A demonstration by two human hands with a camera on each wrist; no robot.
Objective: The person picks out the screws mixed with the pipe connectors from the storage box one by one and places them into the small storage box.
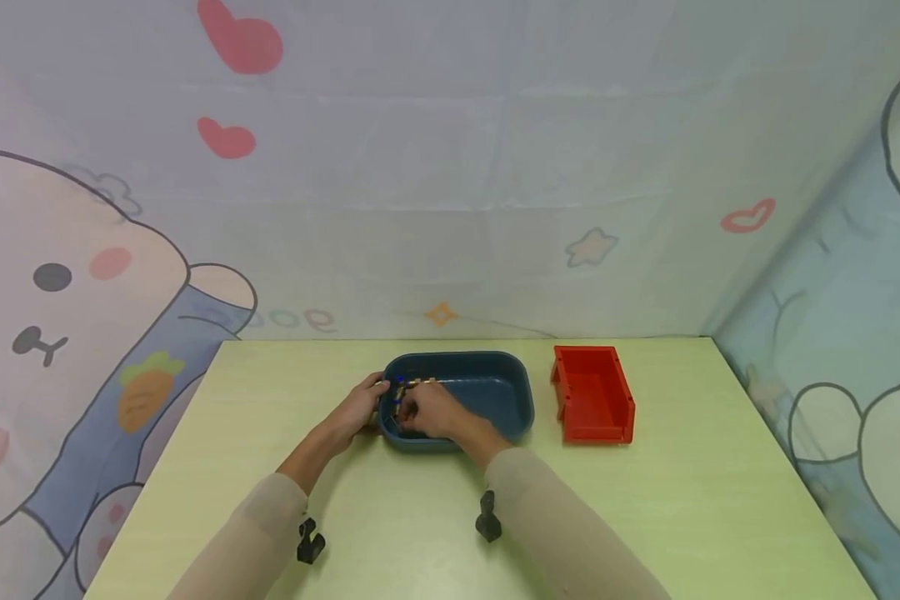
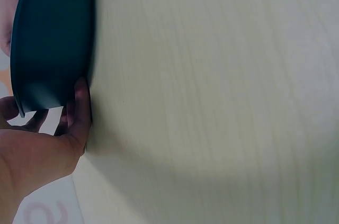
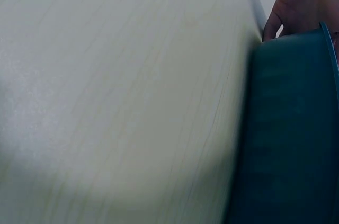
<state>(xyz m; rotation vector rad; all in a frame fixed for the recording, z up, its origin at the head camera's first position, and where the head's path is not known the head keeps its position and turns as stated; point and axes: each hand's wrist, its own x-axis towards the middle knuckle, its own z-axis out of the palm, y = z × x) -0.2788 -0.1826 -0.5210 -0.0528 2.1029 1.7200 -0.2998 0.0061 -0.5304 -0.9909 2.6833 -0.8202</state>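
Note:
A dark blue-green plastic basin (image 1: 495, 400) sits on the table. My left hand (image 1: 358, 407) grips its left end, with fingers at the rim and along the outer wall; the left wrist view shows this hand (image 2: 50, 144) against the end wall. Reaching inside over the near wall, my right hand (image 1: 431, 410) has its fingers bent down into the basin's left part. Small gold and blue pieces (image 1: 399, 392) lie around those fingertips. Whether the fingertips pinch a piece is hidden. In the right wrist view, the basin's outer wall (image 3: 291, 128) hides the right hand.
A red open-fronted plastic bin (image 1: 592, 396) stands to the right of the basin, a short gap away. Pale wood-grain table (image 1: 682, 500) surrounds both containers. Behind the far table edge hangs a printed cloth (image 1: 435, 167). Black wrist mounts (image 1: 487, 517) protrude from the sleeves.

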